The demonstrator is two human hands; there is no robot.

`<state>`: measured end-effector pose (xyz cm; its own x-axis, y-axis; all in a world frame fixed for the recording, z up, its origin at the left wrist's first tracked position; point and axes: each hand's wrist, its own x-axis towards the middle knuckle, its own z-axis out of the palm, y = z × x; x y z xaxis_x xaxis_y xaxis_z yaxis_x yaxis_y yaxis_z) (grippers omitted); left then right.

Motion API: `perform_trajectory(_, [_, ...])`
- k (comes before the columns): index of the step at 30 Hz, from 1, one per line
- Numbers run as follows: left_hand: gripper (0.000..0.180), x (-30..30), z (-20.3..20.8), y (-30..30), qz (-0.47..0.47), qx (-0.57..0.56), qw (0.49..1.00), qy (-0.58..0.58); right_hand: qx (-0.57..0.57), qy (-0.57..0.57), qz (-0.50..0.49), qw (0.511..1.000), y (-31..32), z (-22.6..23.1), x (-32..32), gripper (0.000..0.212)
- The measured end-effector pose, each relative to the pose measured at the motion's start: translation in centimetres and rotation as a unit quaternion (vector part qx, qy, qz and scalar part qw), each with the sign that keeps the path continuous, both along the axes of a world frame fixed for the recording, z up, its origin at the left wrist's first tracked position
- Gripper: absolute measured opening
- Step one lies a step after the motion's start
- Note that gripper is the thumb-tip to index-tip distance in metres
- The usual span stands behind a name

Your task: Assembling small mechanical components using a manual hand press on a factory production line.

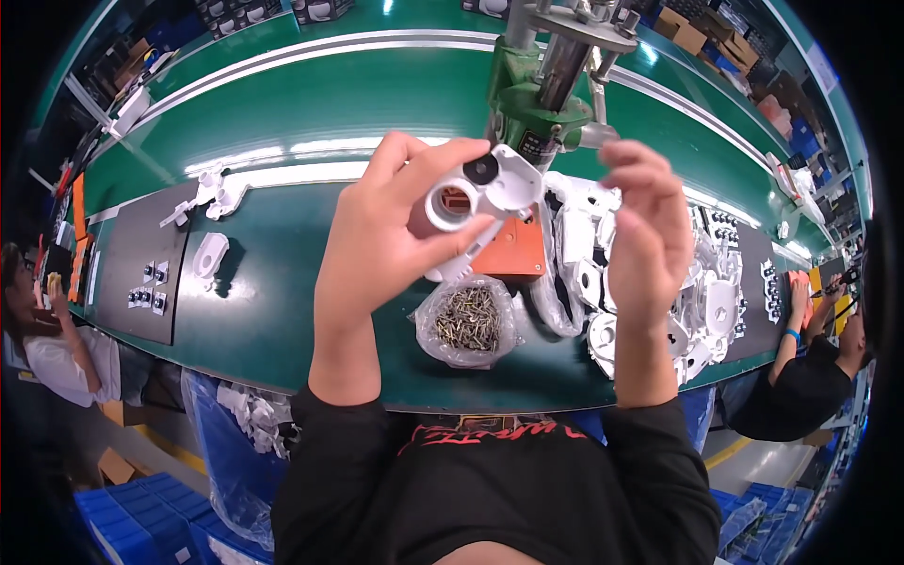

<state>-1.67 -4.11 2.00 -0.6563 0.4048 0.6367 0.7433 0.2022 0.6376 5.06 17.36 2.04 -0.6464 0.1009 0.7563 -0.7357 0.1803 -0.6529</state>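
Note:
My left hand grips a white plastic housing, with its thumb and fingers around a round opening. A black disc sits in the part beside that ring. To the right, my right hand is raised with fingers apart and slightly blurred, holding nothing I can see. Below the held part stands a clear plastic bag of screws. An orange block lies behind the housing, partly covered by it. The green press rises just beyond my hands.
White plastic parts are heaped at the right. One white part and a small cluster lie at the left. Dark mats carry small black-and-white pieces. A green conveyor runs behind. Other people sit at both sides; blue bins stand below.

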Motion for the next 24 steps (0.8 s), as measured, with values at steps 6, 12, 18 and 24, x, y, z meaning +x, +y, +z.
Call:
perform_trajectory(6, [0.055, 1.9, 0.4, 0.0, -0.056, 0.028, 0.998, 0.026, -0.049, -0.146, 0.151, 0.976, -3.8, -0.8, 1.1, 0.047])
perform_trajectory(12, [0.054, 2.0, 0.0, -0.3, -0.061, 0.045, 0.997, 0.029, -0.001, -0.123, 0.19, 0.974, -4.4, -0.9, 0.7, 0.05])
perform_trajectory(18, [0.059, 2.3, 0.2, -0.6, -0.066, 0.028, 0.997, 0.003, -0.038, -0.148, 0.237, 0.959, -4.0, -1.5, 0.9, 0.047])
perform_trajectory(24, [0.061, 1.4, -0.5, 0.0, -0.089, 0.039, 0.995, -0.01, -0.039, -0.176, 0.225, 0.957, -3.6, -1.2, 0.5, 0.047])
